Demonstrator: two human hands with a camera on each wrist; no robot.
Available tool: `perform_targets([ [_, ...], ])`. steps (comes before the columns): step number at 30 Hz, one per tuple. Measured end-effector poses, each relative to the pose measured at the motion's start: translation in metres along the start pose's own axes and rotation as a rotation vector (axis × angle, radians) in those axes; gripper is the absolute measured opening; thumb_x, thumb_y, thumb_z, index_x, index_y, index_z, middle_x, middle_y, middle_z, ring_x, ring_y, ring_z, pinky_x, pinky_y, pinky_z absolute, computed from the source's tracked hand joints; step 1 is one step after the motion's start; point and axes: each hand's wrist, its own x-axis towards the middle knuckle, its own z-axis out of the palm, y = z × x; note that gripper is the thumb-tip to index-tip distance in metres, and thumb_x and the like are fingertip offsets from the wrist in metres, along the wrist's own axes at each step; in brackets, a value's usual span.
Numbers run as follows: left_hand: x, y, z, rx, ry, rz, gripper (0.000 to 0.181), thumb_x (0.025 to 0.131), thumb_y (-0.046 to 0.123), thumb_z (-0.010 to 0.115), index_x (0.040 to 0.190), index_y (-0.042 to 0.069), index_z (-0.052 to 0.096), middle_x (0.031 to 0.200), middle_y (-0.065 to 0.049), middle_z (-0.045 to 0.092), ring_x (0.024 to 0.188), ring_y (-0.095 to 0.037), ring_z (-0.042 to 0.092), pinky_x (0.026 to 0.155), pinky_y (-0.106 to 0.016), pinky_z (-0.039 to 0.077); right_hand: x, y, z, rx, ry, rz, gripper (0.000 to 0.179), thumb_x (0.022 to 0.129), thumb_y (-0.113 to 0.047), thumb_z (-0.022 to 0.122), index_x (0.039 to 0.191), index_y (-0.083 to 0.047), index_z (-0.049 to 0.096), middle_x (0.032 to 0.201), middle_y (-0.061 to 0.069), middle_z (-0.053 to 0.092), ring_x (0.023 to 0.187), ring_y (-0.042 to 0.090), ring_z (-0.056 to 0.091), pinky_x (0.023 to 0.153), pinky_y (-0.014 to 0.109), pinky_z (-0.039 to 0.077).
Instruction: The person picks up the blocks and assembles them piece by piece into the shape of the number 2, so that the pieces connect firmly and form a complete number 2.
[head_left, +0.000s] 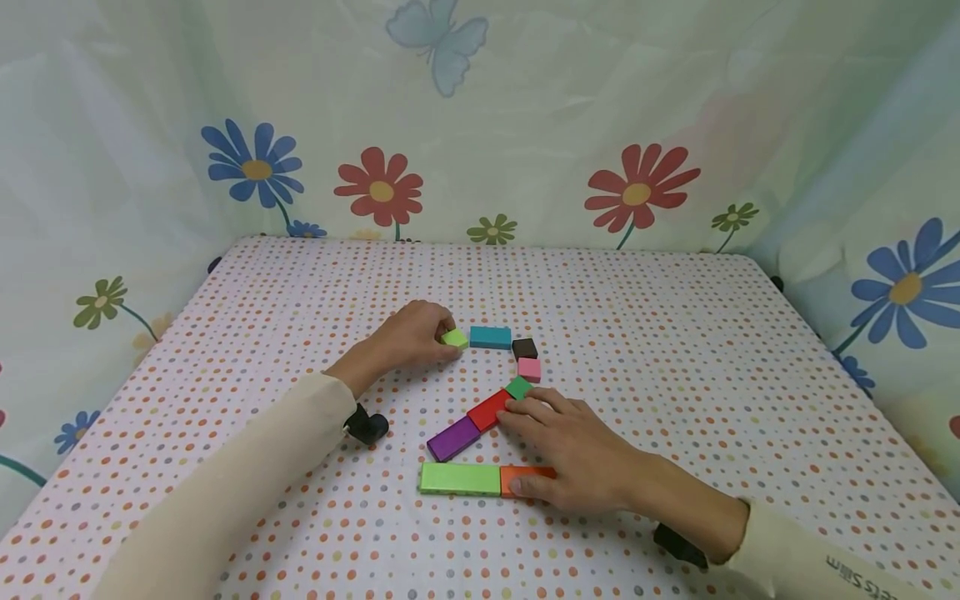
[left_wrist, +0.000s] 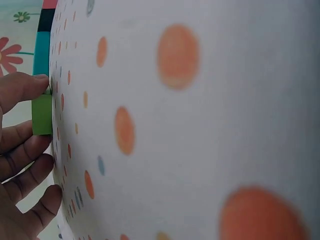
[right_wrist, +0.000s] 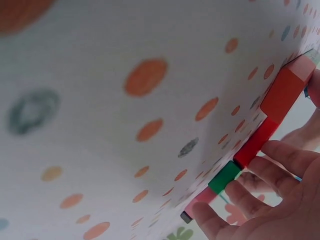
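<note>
My left hand pinches a small lime green block between thumb and fingers, at the left end of a teal block. In the left wrist view that green block shows low against the cloth, level with the teal one. My right hand spreads over the pieces nearer me. Its fingertips lie at a red block and a small dark green block, and its thumb rests on an orange block. Part of the orange block is hidden under this hand.
A black block and a pink block continue the curved row from the teal one. Closer to me lie a purple block and a long light green block. Dotted cloth covers the table; flowered curtains surround it.
</note>
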Motion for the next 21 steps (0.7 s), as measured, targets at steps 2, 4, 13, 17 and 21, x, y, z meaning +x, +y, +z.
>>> perform_targets([
  [2, 0.000, 0.000, 0.000, -0.004, 0.000, 0.005, 0.040, 0.087, 0.034, 0.080, 0.115, 0.007, 0.071, 0.097, -0.001, 0.067, 0.092, -0.017, 0.060, 0.082, -0.035, 0.050, 0.000, 0.000, -0.001, 0.001, 0.002, -0.002, 0.074, 0.093, -0.060, 0.062, 0.152, -0.019, 0.047, 0.152, -0.001, 0.047, 0.144, 0.029, 0.033, 0.109, 0.061, 0.035],
  [4, 0.000, 0.000, 0.000, -0.004, 0.001, 0.005, 0.041, 0.087, 0.034, 0.080, 0.116, 0.007, 0.072, 0.098, -0.002, 0.067, 0.094, -0.018, 0.060, 0.084, -0.035, 0.050, -0.001, 0.000, -0.001, 0.000, 0.002, -0.003, 0.074, 0.093, -0.060, 0.062, 0.152, -0.019, 0.047, 0.152, -0.001, 0.047, 0.144, 0.029, 0.033, 0.109, 0.062, 0.035],
  [13, -0.005, 0.000, 0.002, -0.022, 0.002, -0.009, 0.051, 0.088, 0.040, 0.078, 0.129, 0.011, 0.066, 0.105, -0.002, 0.065, 0.097, -0.019, 0.059, 0.085, -0.038, 0.050, -0.001, 0.000, -0.003, 0.000, -0.019, 0.007, 0.074, 0.092, -0.056, 0.065, 0.153, -0.019, 0.046, 0.153, -0.003, 0.046, 0.144, 0.028, 0.031, 0.110, 0.060, 0.034],
  [17, -0.011, 0.001, -0.004, -0.047, -0.004, 0.002, 0.058, 0.092, 0.041, 0.072, 0.140, 0.013, 0.056, 0.121, -0.006, 0.065, 0.111, -0.022, 0.061, 0.094, -0.043, 0.050, -0.002, 0.000, -0.007, -0.006, -0.028, 0.019, 0.075, 0.091, -0.055, 0.067, 0.154, -0.019, 0.045, 0.152, -0.004, 0.045, 0.143, 0.026, 0.030, 0.109, 0.059, 0.035],
  [21, -0.024, 0.003, -0.012, 0.010, 0.011, 0.078, 0.057, 0.095, 0.034, 0.068, 0.146, 0.013, 0.051, 0.137, -0.009, 0.060, 0.127, -0.025, 0.055, 0.104, -0.046, 0.047, 0.000, 0.001, -0.011, -0.013, -0.036, 0.014, 0.074, 0.092, -0.055, 0.067, 0.153, -0.019, 0.046, 0.151, -0.004, 0.046, 0.141, 0.024, 0.032, 0.108, 0.059, 0.036],
])
